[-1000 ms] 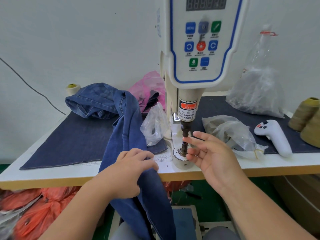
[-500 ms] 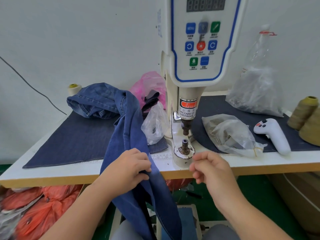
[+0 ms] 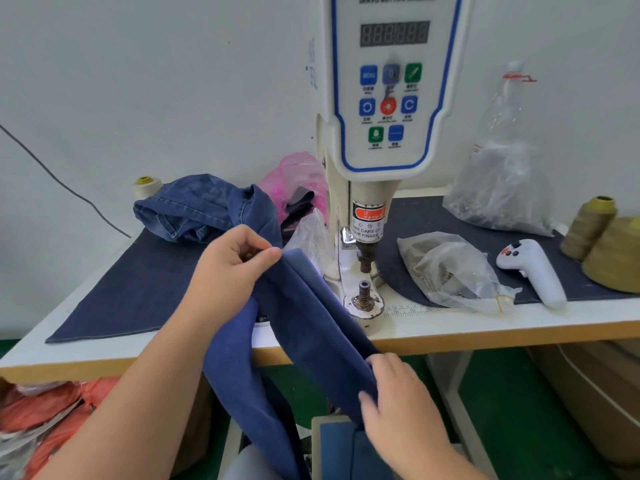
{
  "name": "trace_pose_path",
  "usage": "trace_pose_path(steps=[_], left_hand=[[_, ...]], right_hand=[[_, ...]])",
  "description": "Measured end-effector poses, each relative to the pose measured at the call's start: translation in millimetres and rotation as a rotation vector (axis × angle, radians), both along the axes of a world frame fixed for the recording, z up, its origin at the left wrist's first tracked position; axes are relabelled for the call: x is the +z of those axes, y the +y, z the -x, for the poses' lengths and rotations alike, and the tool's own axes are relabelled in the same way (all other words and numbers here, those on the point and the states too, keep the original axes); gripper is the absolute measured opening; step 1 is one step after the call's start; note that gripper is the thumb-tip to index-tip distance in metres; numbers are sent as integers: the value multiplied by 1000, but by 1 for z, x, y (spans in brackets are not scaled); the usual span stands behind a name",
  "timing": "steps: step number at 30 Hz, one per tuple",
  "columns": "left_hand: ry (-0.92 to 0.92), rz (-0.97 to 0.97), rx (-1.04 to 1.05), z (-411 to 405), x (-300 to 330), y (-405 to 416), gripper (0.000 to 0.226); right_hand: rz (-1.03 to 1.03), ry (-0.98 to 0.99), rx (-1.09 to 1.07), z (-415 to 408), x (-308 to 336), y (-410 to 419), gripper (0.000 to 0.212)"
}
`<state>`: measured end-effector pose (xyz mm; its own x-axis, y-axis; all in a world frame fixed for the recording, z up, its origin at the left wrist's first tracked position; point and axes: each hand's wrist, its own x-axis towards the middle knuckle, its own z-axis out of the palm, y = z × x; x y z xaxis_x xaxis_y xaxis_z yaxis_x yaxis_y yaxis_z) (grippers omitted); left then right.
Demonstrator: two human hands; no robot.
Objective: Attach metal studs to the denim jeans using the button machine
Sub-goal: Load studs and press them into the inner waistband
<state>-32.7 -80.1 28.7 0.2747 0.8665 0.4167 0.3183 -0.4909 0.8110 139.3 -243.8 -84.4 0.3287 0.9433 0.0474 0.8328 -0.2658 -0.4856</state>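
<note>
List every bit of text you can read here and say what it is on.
"SERVO BUTTON MACHINE", top partly cut off: head of the button machine.
"WARNING", "TAKE CARE OF YOUR FINGER": sticker above the punch.
"18", "19", "20": printed ruler on the table edge.
Button captions, display digits: too small or unlit.

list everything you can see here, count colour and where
button machine: 1, white with blue trim, centre back of table
jeans: 1, blue, heaped back left, trailing over the front edge
denim mat: 1, dark blue, on the table top
table: 1, white, tan edge
clear bags: 3, one left of the machine, two right
pink bag: 1, behind the jeans
bottle: 1, clear, back right
controller: 1, white, right
thread cones: 2, olive, far right
spool: 1, cream, back left
orange bags: orange, under the table, left; count unclear
left hand: pinches the jeans above the table
right hand: fingers on the jeans below the table edge
</note>
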Motion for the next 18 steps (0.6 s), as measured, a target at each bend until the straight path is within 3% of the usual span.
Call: trace_pose_path(steps=[1, 3, 5, 7, 10, 12, 15, 18], left_hand=[[32, 1, 27, -2, 1, -1, 19], [143, -98, 125, -5, -2, -10, 14], [315, -439, 226, -11, -6, -25, 11], [431, -636, 65, -18, -11, -39, 8], [649, -365, -396, -31, -12, -57, 39], [706, -308, -467, -41, -19, -64, 27], [422, 8, -495, -42, -17, -57, 7], [107, 362, -429, -28, -3, -35, 30]], right_hand=[[-40, 81, -21, -6, 2, 0, 21], [-88, 201, -14, -17, 10, 1, 13], [-161, 348, 38, -28, 21, 3, 21], [-241, 455, 95, -37, 38, 5, 28], [-289, 524, 216, -47, 69, 10, 30], [-277, 553, 316, -48, 87, 12, 33], [-223, 484, 336, -49, 103, 13, 31], [-38, 288, 267, -59, 102, 12, 33]])
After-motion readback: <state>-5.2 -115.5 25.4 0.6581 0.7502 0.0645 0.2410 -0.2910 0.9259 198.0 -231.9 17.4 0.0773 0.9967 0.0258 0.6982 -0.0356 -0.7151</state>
